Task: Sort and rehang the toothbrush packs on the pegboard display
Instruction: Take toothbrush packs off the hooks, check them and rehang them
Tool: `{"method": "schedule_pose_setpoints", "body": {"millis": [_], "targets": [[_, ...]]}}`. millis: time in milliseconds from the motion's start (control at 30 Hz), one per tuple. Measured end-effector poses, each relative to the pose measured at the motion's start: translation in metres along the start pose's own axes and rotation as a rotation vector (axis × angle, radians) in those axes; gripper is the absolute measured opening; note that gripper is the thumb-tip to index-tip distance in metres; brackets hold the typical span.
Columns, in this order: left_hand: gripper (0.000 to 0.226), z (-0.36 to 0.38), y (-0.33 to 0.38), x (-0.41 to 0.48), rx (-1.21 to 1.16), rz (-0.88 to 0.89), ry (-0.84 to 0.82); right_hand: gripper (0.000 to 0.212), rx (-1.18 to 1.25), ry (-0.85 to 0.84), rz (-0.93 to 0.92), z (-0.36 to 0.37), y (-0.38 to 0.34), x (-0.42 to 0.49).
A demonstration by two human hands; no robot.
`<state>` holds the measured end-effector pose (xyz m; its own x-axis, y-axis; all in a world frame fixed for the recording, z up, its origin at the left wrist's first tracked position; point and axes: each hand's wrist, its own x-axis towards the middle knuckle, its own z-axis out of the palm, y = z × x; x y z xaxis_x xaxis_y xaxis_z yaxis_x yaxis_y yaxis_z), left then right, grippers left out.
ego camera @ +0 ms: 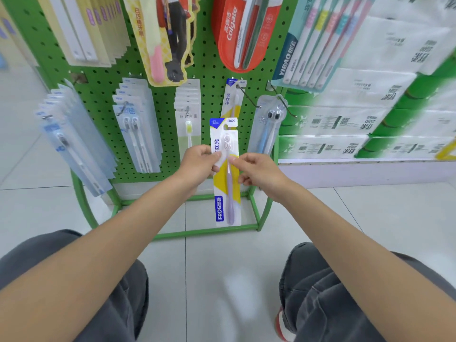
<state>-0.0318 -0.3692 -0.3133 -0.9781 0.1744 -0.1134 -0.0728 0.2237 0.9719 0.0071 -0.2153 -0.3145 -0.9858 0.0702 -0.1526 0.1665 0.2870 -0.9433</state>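
Green perforated metal pegboard stand [209, 70] on pale tiled floor; five hooked groups of packs [138, 134] along its bottom row. Left hand [199, 161] pinched the left edge of one white-yellow-blue carded lilac toothbrush pack [225, 183], held upright before the board, below one matching hung pack [232, 99]. Right hand [259, 172] pinched its right edge.
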Motion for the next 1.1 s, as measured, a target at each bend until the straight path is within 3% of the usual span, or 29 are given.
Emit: {"method": "schedule_pose_setpoints", "body": {"millis": [167, 267, 400, 500, 600, 700, 767, 867, 933, 1100], "targets": [[0.014, -0.002, 0.003, 0.003, -0.107, -0.069, 0.068, 0.033, -0.251, -0.247, 0.125, 0.007, 0.022, -0.007], [0.013, -0.001, 0.005, 0.004, -0.153, -0.097, 0.087, 0.024, -0.252, -0.363, 0.201, 0.007, 0.03, -0.013], [0.01, 0.002, 0.005, 0.004, -0.155, -0.108, 0.087, 0.026, -0.275, -0.405, 0.208, 0.003, 0.036, -0.02], [0.016, 0.006, 0.011, -0.002, -0.047, -0.07, -0.028, 0.042, -0.398, -0.371, 0.186, 0.001, 0.036, -0.024], [0.043, 0.013, 0.013, -0.009, 0.043, -0.057, -0.164, 0.02, -0.601, -0.334, 0.068, 0.0, 0.033, -0.03], [0.068, 0.017, 0.007, -0.011, 0.091, -0.057, -0.218, 0.029, -0.867, -0.289, -0.074, 0.006, 0.032, -0.038], [0.061, 0.02, 0.004, -0.011, 0.143, -0.025, -0.22, 0.058, -0.945, -0.28, -0.121, 0.01, 0.035, -0.041], [0.028, 0.022, 0.005, -0.012, 0.096, -0.017, -0.195, 0.08, -0.868, -0.276, -0.105, 0.01, 0.042, -0.039], [0.02, 0.019, 0.004, -0.011, 0.075, -0.016, -0.159, 0.086, -0.756, -0.269, -0.059, 0.007, 0.045, -0.036], [0.018, 0.012, 0.007, -0.01, -0.069, -0.085, -0.173, 0.059, -0.548, -0.132, -0.057, -0.002, 0.043, -0.027]]}}
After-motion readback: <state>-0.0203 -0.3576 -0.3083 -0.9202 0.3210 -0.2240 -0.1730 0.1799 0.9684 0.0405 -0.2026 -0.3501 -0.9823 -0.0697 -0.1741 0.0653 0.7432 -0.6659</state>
